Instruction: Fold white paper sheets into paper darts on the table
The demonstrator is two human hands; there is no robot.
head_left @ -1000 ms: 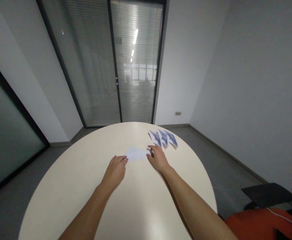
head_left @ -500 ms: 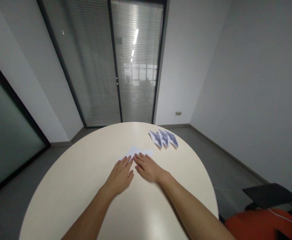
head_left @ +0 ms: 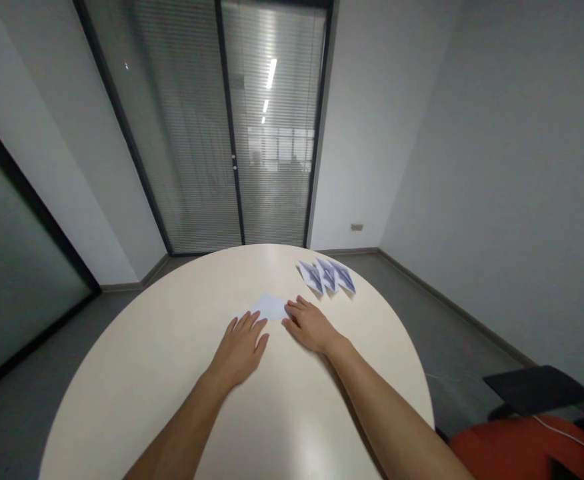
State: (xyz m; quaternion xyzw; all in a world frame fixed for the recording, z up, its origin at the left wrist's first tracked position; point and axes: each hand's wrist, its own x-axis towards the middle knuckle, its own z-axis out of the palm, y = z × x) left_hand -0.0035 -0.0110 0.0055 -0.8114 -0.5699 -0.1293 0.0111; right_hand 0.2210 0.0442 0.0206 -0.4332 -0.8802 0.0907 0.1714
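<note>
A white folded sheet of paper (head_left: 271,307) lies flat on the round table, partly covered by my hands. My left hand (head_left: 241,345) rests palm down over its near left edge, fingers stretched out and spread. At the paper's right side, my right hand (head_left: 312,325) lies palm down with its fingertips on the edge and its thumb apart. Neither hand grasps anything. Beyond my right hand sit three folded paper planes (head_left: 327,277), overlapping in a row.
The round cream table (head_left: 162,353) spans the lower view. A red chair (head_left: 512,447) with a black part (head_left: 537,390) and a white cable stands at the lower right. Behind the table is a glass partition with blinds (head_left: 272,180).
My right hand has slid right along the paper, away from my left hand, uncovering more of the paper's middle. My left hand has barely moved.
</note>
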